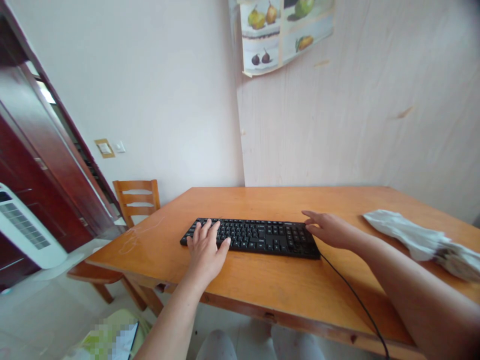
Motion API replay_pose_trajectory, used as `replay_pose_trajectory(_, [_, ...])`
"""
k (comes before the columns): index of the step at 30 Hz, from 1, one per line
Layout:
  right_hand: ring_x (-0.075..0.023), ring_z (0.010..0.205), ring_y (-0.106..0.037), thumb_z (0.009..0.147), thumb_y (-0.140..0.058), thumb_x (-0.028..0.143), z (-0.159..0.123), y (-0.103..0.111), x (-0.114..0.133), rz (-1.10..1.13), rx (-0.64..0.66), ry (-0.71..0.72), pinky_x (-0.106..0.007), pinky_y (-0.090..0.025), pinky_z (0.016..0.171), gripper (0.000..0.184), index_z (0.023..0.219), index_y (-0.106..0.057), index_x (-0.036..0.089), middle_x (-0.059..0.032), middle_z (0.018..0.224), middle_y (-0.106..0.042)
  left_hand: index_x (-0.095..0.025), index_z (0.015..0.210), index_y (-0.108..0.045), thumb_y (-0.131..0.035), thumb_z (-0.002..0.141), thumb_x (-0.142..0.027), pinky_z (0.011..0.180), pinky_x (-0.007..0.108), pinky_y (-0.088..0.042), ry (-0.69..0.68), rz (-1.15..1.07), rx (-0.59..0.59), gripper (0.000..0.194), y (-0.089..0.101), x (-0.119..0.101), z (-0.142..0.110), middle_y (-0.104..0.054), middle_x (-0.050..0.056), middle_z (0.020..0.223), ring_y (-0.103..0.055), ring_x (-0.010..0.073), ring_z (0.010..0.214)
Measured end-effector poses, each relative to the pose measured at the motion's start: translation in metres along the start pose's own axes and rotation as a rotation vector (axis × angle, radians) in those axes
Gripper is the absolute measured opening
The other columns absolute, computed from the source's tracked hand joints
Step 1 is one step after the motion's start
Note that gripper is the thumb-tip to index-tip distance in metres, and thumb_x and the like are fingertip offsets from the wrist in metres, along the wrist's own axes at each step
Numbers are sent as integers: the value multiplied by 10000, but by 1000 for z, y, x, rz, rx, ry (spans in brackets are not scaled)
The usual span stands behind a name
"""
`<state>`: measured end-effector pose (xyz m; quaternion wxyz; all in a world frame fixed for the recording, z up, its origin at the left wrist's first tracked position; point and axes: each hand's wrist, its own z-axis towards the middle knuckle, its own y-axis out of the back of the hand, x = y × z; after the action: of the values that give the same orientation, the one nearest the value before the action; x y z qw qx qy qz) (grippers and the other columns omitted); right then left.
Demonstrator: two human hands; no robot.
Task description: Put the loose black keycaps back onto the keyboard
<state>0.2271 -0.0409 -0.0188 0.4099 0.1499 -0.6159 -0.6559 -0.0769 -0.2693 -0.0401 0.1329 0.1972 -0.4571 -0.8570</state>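
A black keyboard (258,236) lies flat on the wooden table (240,280), its cable (352,290) running from the right end over the table's front edge. My left hand (208,250) rests with spread fingers over the keyboard's left end, hiding some of the keys there. At the opposite end, my right hand (324,227) has its fingers stretched out to the left, over or just beside the number pad's right edge. I cannot tell whether those fingertips touch the keyboard. Neither hand holds anything.
On the table's right lies a crumpled white plastic bag (408,232), near my right forearm. A wooden chair (137,200) stands at the left, and a white slatted appliance (30,230) is beyond it. Fruit pictures (287,32) hang on the wall behind.
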Motion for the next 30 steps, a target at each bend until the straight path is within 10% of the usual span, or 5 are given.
replay_pose_trajectory(20, [-311, 1115, -623, 859, -471, 343, 0, 1, 5, -33, -15, -18, -447, -476, 943, 608, 1441, -458, 169, -95, 1199, -692, -183, 1365, -469, -507, 862, -340, 1139, 556, -251, 265, -70, -111, 528, -6, 10, 8, -413, 138, 1490, -296, 332, 1410])
replay_pose_trajectory(30, [-320, 1113, -623, 865, -470, 365, -1, -1, 2, -30, -28, -7, -452, -484, 930, 592, 1429, -479, 186, -96, 1199, -692, -203, 1410, -403, -601, 778, -576, 1126, 614, -196, 256, -74, -41, 760, -3, 4, 5, -343, 156, 1528, -199, 383, 1437])
